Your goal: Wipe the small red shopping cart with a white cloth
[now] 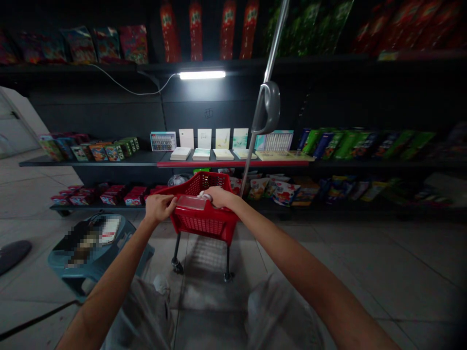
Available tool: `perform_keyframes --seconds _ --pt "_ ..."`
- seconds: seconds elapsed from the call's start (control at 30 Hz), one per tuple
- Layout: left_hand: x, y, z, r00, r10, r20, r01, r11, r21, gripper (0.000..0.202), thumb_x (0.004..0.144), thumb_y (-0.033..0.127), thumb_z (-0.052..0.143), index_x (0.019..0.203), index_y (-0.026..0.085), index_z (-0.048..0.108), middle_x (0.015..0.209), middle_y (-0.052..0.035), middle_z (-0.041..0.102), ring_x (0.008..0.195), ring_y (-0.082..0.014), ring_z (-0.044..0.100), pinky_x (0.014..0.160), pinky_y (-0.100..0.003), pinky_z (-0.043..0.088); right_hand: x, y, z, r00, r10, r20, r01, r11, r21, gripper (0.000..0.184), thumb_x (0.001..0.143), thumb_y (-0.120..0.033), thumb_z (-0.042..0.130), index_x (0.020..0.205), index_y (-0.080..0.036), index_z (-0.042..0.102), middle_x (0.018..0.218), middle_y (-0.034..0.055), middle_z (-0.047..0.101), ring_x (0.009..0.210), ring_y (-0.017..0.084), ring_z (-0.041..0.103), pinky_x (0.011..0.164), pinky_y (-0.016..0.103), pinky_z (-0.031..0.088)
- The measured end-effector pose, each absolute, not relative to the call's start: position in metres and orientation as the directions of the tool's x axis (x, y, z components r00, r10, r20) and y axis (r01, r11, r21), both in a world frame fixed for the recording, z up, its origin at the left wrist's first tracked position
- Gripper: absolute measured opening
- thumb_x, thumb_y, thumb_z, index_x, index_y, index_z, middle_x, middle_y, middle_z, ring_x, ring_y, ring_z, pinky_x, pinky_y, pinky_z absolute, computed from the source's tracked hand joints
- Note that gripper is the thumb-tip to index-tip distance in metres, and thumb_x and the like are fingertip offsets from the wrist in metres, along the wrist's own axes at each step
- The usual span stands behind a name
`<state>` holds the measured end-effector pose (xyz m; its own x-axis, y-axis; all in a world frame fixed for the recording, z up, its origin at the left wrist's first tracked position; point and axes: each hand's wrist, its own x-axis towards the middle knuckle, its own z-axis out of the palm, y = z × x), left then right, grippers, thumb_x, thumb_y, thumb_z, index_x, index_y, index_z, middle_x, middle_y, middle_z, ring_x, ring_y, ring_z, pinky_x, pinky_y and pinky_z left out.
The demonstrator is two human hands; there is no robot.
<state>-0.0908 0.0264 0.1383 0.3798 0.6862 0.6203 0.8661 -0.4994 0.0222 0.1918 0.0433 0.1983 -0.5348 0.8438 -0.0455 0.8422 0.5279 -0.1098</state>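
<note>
A small red shopping cart (204,226) stands in front of me, its basket toward the shelves. Around the left end of its handle my left hand (159,208) is closed. My right hand (218,196) is closed at the right part of the same handle, its fingers partly hidden. By the right fingertips shows a small white thing (205,196), too small to name. Between the hands lies a clear rectangular panel (191,202) on the handle. Little of the basket's inside can be seen.
Beyond the cart, a dark shelf unit carries booklets (222,139), small boxes (105,151), snack bags (286,192) and red bottles (228,31). A lit tube lamp (202,75) hangs there. A metal pole (251,150) slants across. A blue-grey stool (60,262) stands left.
</note>
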Motion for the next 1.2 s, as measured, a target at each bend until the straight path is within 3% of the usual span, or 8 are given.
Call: perform_keyframes --seconds 0.13,0.27,0.47,0.53,0.7,0.9,1.0,1.2 --pt "-0.091 0.028 0.137 0.388 0.651 0.652 0.853 -0.521 0.012 0.048 0.101 0.045 0.041 0.068 0.021 0.067 0.071 -0.0066 0.074 0.067 -0.0192 0.066 0.063 -0.031 0.031 0.207 0.041 0.202 -0.412 0.891 -0.189 0.904 0.426 0.035 0.031 0.082 -0.013 0.071 0.112 -0.011 0.079 0.117 0.0198 0.077 0.111 0.03 0.074 0.091 0.027 0.055" --pt "-0.084 0.025 0.138 0.387 0.648 0.656 0.858 -0.514 0.001 0.048 0.101 0.044 0.042 0.066 0.021 0.065 0.069 -0.0062 0.073 0.065 -0.019 0.065 0.062 -0.032 0.03 0.212 0.042 0.198 -0.262 0.956 -0.132 0.957 0.275 0.09 0.042 0.082 -0.019 0.074 0.122 -0.007 0.076 0.115 0.0251 0.076 0.111 0.033 0.074 0.089 0.029 0.058" --pt "-0.072 0.02 0.137 0.38 0.645 0.663 0.857 -0.515 0.01 0.048 0.101 0.044 0.043 0.065 0.021 0.066 0.07 -0.0059 0.074 0.065 -0.0184 0.066 0.062 -0.032 0.03 0.192 0.055 0.199 -0.478 0.863 -0.162 0.861 0.497 0.107 0.05 0.073 0.0 0.073 0.121 -0.012 0.078 0.115 0.0211 0.077 0.112 0.034 0.074 0.091 0.03 0.056" --pt "-0.07 0.019 0.136 0.372 0.642 0.671 0.857 -0.514 0.017 0.048 0.101 0.045 0.044 0.066 0.021 0.067 0.071 -0.0063 0.075 0.066 -0.0187 0.066 0.062 -0.032 0.03 0.192 0.062 0.2 -0.527 0.834 -0.164 0.836 0.543 0.076 0.051 0.073 0.002 0.071 0.121 -0.013 0.079 0.116 0.0188 0.078 0.115 0.033 0.073 0.093 0.029 0.054" --pt "-0.067 0.017 0.137 0.361 0.654 0.665 0.866 -0.499 0.021 0.049 0.101 0.046 0.043 0.067 0.021 0.069 0.071 -0.0071 0.076 0.067 -0.0197 0.067 0.062 -0.032 0.031 0.192 0.082 0.197 -0.668 0.744 -0.022 0.738 0.658 -0.15 0.037 0.087 -0.008 0.061 0.119 -0.017 0.079 0.119 0.0099 0.078 0.111 0.023 0.074 0.087 0.021 0.05" --pt "-0.059 0.014 0.137 0.363 0.648 0.67 0.867 -0.498 0.012 0.05 0.102 0.046 0.041 0.067 0.021 0.068 0.071 -0.0065 0.075 0.065 -0.0185 0.066 0.062 -0.032 0.031 0.14 0.105 0.205 -0.648 0.733 -0.206 0.756 0.651 -0.06 0.035 0.08 -0.008 0.068 0.114 -0.008 0.079 0.114 0.0164 0.078 0.093 0.023 0.074 0.076 0.023 0.051" --pt "-0.057 0.014 0.136 0.358 0.651 0.67 0.878 -0.48 -0.004 0.051 0.102 0.047 0.04 0.065 0.021 0.066 0.068 -0.0067 0.073 0.062 -0.0178 0.063 0.06 -0.032 0.028 0.123 0.11 0.205 -0.634 0.747 -0.198 0.769 0.637 -0.059 0.037 0.076 -0.005 0.07 0.112 -0.004 0.077 0.112 0.0181 0.078 0.09 0.022 0.073 0.076 0.023 0.051" --pt "-0.061 0.018 0.135 0.367 0.63 0.684 0.879 -0.476 -0.033 0.048 0.1 0.044 0.041 0.064 0.021 0.063 0.065 -0.0072 0.07 0.061 -0.0183 0.062 0.059 -0.032 0.027 0.162 0.102 0.192 -0.691 0.717 -0.096 0.72 0.67 -0.182 0.029 0.088 -0.01 0.058 0.108 -0.011 0.079 0.108 0.0108 0.08 0.09 0.017 0.071 0.072 0.019 0.045"
